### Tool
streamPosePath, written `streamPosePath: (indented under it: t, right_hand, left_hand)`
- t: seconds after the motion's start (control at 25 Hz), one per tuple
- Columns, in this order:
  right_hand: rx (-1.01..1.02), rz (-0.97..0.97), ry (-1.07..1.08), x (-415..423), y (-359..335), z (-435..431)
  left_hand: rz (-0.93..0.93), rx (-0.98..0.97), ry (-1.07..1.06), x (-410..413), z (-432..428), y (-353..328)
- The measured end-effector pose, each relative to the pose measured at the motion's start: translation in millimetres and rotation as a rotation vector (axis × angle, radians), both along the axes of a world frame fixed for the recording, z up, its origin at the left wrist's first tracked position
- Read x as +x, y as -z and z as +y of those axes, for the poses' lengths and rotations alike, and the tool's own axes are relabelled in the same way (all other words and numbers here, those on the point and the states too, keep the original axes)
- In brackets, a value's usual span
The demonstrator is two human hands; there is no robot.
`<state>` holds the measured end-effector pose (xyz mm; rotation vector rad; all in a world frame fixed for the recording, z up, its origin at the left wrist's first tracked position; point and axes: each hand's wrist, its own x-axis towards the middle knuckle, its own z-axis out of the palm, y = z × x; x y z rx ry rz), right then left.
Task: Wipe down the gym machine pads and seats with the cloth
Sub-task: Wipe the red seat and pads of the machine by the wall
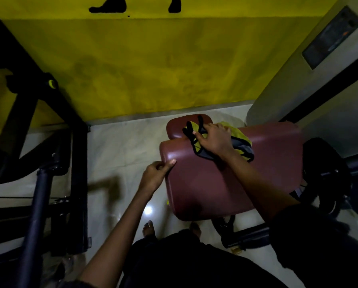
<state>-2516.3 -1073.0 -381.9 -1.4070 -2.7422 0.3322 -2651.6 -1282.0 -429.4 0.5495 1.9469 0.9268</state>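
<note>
A: Logging hands first. Right hand [213, 138]?
B: Fingers bent, clutching the yellow-grey cloth [242, 139] and pressing it onto the maroon seat pad [225, 188], at the pad's 12 o'clock edge.
A: Left hand [157, 173]?
B: At the pad's 9 o'clock edge. Thumb tip on the vinyl, fingers curled; whether they hold the edge, cannot tell.
A: Surroundings?
B: Smaller maroon pad [177, 126] at 11 o'clock, under the cloth's black trim. Black machine frame [40, 183] at 9 o'clock, well apart. Yellow wall [153, 69] at 12.
</note>
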Motion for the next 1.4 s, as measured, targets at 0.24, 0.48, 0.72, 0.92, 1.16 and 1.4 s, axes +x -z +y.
streamPosePath:
  t: [0.24,0.48,0.72,0.92,1.16,1.4]
  right_hand:
    - [-0.035,0.007,-0.155,-14.9,-4.6,-21.8]
    - [-0.146,-0.057,-0.234,-75.5,-12.6,-51.2]
    - [-0.217,-0.086,-0.31,-79.8,-21.1,-45.7]
    - [-0.34,-0.219,-0.314,-113.9,-13.0,-37.0]
    - [-0.459,-0.298,-0.119,-105.3,5.6,20.4]
    - [-0.543,-0.332,-0.234,-120.2,15.4,9.9]
  left_hand:
    - [-0.338,0.259,0.057,-6.9,-19.2,15.7]
    - [-0.427,0.275,0.119,-9.9,-24.6,19.9]
    - [-0.447,0.305,0.139,-11.6,-26.1,26.3]
    - [-0.421,0.251,0.207,-22.5,-19.3,34.2]
    - [-0.446,0.198,0.223,-38.6,-4.4,18.1]
    - [-0.567,0.235,0.156,-42.2,4.4,18.1]
